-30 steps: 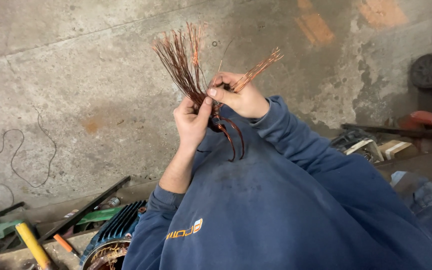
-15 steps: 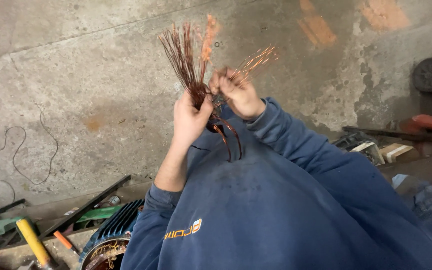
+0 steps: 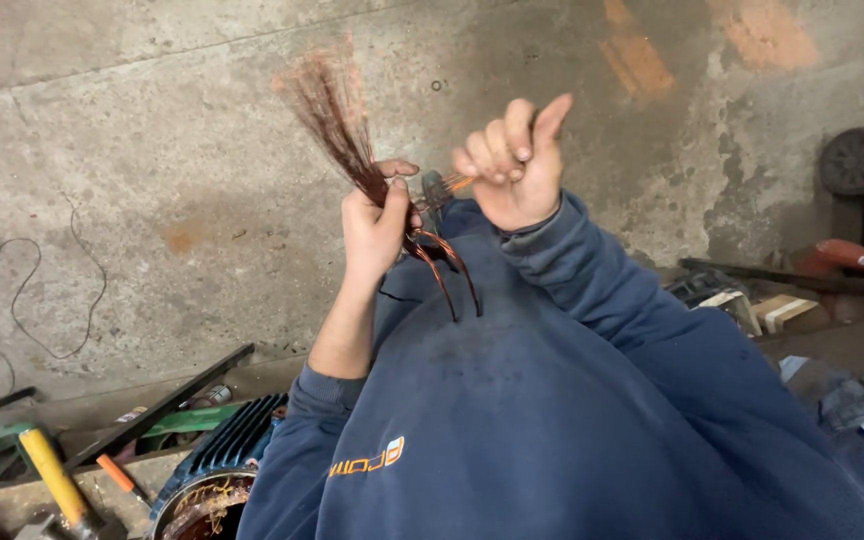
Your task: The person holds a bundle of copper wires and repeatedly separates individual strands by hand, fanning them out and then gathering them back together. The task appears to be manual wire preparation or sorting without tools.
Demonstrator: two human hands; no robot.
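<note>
My left hand (image 3: 377, 225) is closed around a bundle of thin copper wires (image 3: 327, 115) whose loose ends fan out above the fist. Dark reddish wire loops (image 3: 447, 265) hang below this hand, against my blue sweatshirt (image 3: 552, 420). My right hand (image 3: 512, 165) is just to the right of it, fingers curled, pinching a few copper strands (image 3: 455, 184) that run back to the bundle. Both hands are held up in front of the concrete floor (image 3: 152, 150).
A blue finned motor housing with copper windings (image 3: 217, 470) lies at the lower left, beside a yellow-handled tool (image 3: 52, 480), an orange-handled screwdriver (image 3: 117, 475) and a black bar (image 3: 167, 405). A red tool (image 3: 857, 257), a dark wheel (image 3: 852, 160) and small boxes (image 3: 772, 310) sit at right.
My right hand has pulled a few strands off to the right, away from the bundle. My left hand has tilted the bundle's fanned ends to the left.
</note>
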